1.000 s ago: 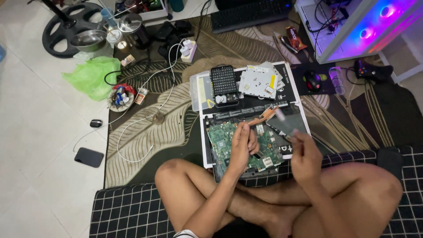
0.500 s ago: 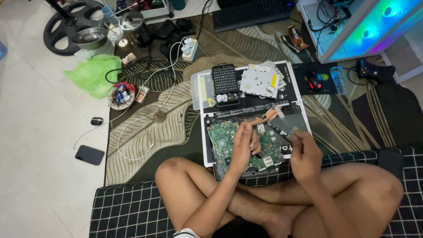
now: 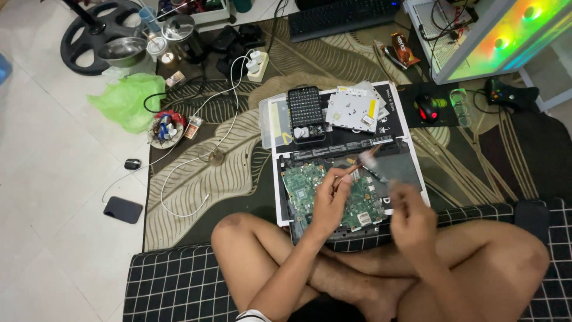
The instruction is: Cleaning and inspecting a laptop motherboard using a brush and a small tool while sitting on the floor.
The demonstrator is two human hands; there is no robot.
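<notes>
Motherboard [image 3: 325, 191] lies exposed; my left hand [image 3: 328, 200] pinches the copper heat pipe [image 3: 351, 170]. Right hand [image 3: 411, 217] blurred, grip unclear. I judge prying could bend it.

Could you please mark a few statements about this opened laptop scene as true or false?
1. The left hand rests over the green circuit board. True.
2. A black screwdriver bit case lies beyond the board. True.
3. The phone lies on the patterned rug. False: it lies on the tiled floor.
4. The green plastic bag lies to the person's right. False: it lies to their left.
5. The right hand is blurred. True.
</notes>
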